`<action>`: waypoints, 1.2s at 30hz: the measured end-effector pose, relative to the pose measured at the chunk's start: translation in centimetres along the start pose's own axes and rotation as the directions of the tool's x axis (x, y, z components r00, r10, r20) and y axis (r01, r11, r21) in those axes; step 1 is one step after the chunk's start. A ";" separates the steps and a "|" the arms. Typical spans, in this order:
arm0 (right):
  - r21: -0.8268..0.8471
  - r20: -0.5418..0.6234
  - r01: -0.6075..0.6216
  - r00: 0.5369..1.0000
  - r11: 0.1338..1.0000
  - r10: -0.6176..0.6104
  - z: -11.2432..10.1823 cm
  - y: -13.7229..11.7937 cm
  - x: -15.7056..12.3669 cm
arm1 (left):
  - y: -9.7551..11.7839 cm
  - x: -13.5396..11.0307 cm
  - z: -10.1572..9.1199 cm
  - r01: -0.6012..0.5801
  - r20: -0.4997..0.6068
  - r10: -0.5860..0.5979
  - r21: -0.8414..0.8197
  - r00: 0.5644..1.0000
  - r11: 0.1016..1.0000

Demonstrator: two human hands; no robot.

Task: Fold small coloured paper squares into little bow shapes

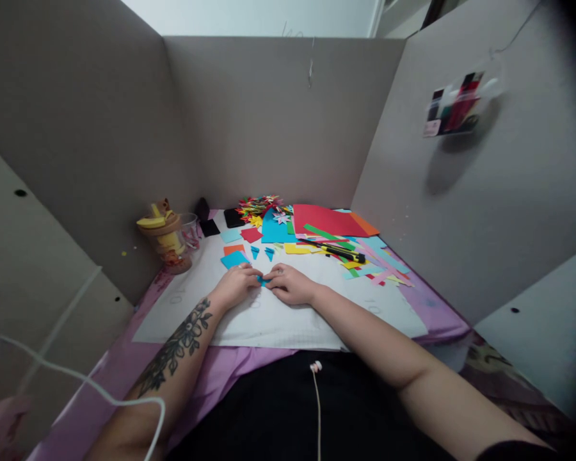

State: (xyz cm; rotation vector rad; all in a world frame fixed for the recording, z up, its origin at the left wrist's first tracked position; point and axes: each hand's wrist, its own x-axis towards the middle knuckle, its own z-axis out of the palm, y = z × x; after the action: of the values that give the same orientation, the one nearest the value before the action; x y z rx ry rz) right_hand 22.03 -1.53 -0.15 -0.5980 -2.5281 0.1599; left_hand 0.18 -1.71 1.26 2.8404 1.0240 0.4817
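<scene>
Blue paper piece, one, small, flat on the white mat, about midway between its left and right edges, pinched from both sides. Left hand palm down, fingers curled, tips closed on the left end of the piece. Right hand likewise curled, knuckles up, fingertips pressed onto the right end.

Just beyond the hands, toward the far edge of the mat: two blue folded triangles, side by side. Left of them, four loose squares: one blue square, one orange square, one pale blue square, one red square.

One yellow-and-black utility knife further right, lying on a spread of coloured scraps, too many to count. One large red sheet behind the knife, near the far right corner. One heap of folded paper stars at the far edge, too tangled to count. One clear cup at the far left corner of the pink-covered table.
</scene>
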 end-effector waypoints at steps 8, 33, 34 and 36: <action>-0.070 0.031 -0.138 0.990 0.988 0.140 0.0 -0.1 -0.3 | 0.8 0.1 -0.1 0.005 0.010 -0.006 0.044 1.000 0.999; -0.051 -0.077 -0.243 0.968 0.969 0.239 0.1 0.1 -0.3 | 0.0 3.2 1.1 0.230 -0.002 -0.233 -0.153 0.973 0.961; -0.037 -0.090 -0.251 0.965 0.967 0.247 0.1 0.2 -0.3 | -0.3 3.5 1.2 0.248 0.047 -0.243 -0.189 0.969 0.950; -0.009 -0.125 -0.274 0.955 0.962 0.270 0.2 0.5 -0.4 | -0.9 3.8 1.2 0.299 0.137 -0.272 -0.253 0.952 0.920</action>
State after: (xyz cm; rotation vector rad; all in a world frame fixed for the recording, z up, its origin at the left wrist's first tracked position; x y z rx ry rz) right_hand 22.39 -1.27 -0.61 -0.9375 -2.3238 0.1836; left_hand 2.76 1.42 0.99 2.3985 1.2231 0.4103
